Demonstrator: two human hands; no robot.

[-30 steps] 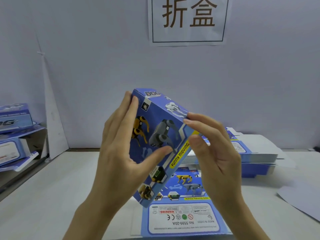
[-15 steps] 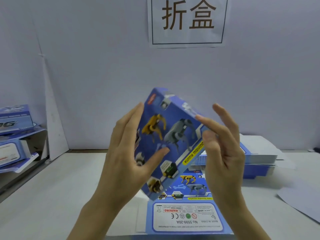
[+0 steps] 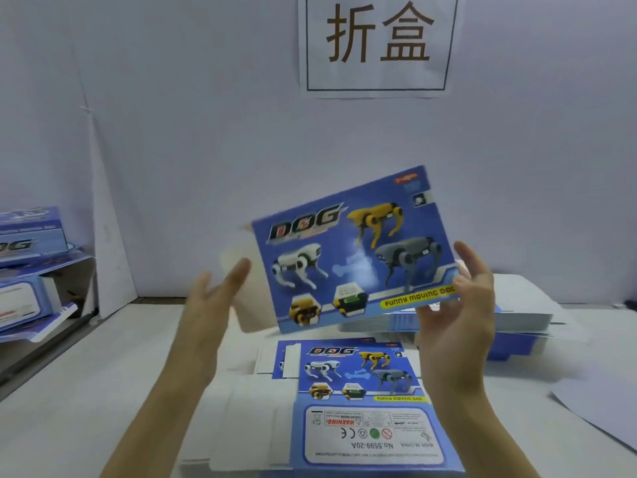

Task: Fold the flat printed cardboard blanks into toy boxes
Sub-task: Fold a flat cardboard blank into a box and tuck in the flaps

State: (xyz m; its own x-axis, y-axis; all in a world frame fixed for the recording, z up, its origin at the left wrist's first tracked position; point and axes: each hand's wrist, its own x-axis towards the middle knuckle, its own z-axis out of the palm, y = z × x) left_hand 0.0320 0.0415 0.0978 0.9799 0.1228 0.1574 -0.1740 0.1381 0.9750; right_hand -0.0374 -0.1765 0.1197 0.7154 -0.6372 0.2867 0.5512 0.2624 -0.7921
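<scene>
A blue toy box [image 3: 344,257] printed with "DOG" and robot dogs is held up in the air, its front face turned toward me and tilted up to the right. My right hand [image 3: 462,312] grips its lower right corner. My left hand [image 3: 210,305] is spread with straight fingers at the box's left end, by a white flap [image 3: 238,267] that sticks out there. Whether the fingers touch the flap is unclear. Below, a flat printed blank [image 3: 362,408] lies on the table [image 3: 86,391].
A stack of flat blanks [image 3: 517,308] sits at the back right behind my right hand. Folded blue boxes [image 3: 27,263] are piled at the left edge. A white sheet [image 3: 603,412] lies at the right. A paper sign [image 3: 379,39] hangs on the wall.
The box has turned from edge-on to face me with its front. My left hand has let go of it and opened at its left end. My right hand now holds the right corner.
</scene>
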